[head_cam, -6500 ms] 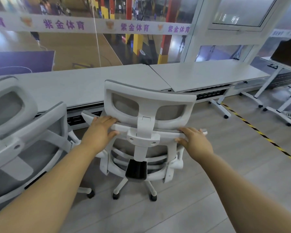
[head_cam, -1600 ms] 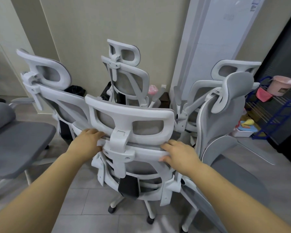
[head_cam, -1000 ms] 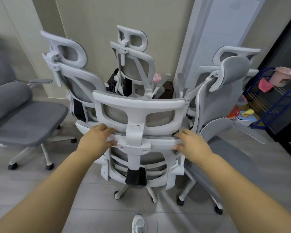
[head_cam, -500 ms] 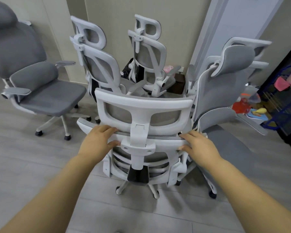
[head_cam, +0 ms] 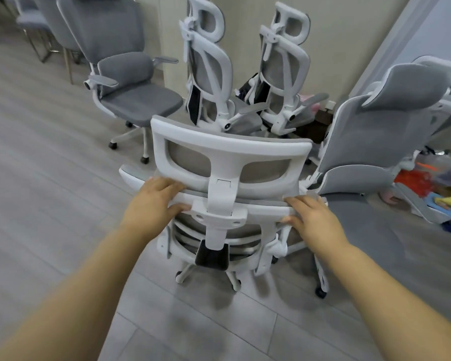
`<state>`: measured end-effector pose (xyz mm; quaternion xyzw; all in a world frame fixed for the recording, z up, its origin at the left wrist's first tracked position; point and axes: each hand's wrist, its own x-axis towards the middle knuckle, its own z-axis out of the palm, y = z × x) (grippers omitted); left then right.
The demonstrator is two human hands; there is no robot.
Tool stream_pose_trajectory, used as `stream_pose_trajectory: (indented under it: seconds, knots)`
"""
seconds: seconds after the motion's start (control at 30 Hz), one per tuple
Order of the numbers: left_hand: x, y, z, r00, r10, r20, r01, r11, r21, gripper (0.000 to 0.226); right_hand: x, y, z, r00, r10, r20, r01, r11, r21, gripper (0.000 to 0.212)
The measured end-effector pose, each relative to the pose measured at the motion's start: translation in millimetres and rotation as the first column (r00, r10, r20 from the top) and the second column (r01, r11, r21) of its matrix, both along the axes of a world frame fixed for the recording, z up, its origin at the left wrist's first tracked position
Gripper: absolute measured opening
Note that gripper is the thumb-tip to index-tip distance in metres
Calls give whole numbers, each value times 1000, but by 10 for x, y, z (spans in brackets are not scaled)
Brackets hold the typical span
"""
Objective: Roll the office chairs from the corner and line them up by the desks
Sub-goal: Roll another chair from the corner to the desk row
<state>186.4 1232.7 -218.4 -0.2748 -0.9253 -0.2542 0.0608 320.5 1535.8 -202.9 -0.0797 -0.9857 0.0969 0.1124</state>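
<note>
A white-framed mesh office chair (head_cam: 229, 162) stands right in front of me with its back toward me. My left hand (head_cam: 154, 204) grips the top bar of its backrest on the left side. My right hand (head_cam: 313, 220) grips the same bar on the right. Behind it, in the corner, two more white mesh chairs (head_cam: 208, 61) (head_cam: 284, 56) stand close together. A grey upholstered chair (head_cam: 130, 82) stands to the left, and another grey chair (head_cam: 380, 142) crowds the right side, touching or nearly touching the one I hold.
A beige wall (head_cam: 344, 24) and a white panel close off the corner behind the chairs. Colourful toys and a blue rack (head_cam: 438, 188) lie at the right. More chair legs (head_cam: 37, 40) show far left. Grey plank floor (head_cam: 42, 194) stretches to the left and toward me.
The chair in my hands has come back out of the cluster toward me, and my view has swung left. The grey chair on the left now shows fully. Both hands keep their grip.
</note>
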Motion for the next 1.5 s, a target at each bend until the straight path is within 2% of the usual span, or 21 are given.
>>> stream_pose_trajectory:
  seconds: [0.13,0.57,0.9,1.1,1.3,1.5]
  knots:
    - [512,-263,-40,998,45,-32,-45,999,3,49,271,-174,18,999,34,16,-34,999,-19,37]
    - [1748,-1535,-25,972,234,31,-234,972,10,45,950,-1343,10,984,157,89,-156,988,-15,40]
    - [2799,-2732,11,895,444,25,-445,895,22,43,1229,-2477,-36,897,443,-2,-443,897,14,36]
    - [3441,-3434,39,800,600,25,-600,800,4,43,1256,-3301,23,814,581,1,-581,814,-4,38]
    - [4049,-4177,56,685,729,7,-729,685,-4,42,1244,-4247,10,675,737,-36,-738,675,-16,38]
    - [4612,-4841,93,487,873,-1,-873,487,-14,38,1230,-5307,19,495,867,-48,-868,491,-75,36]
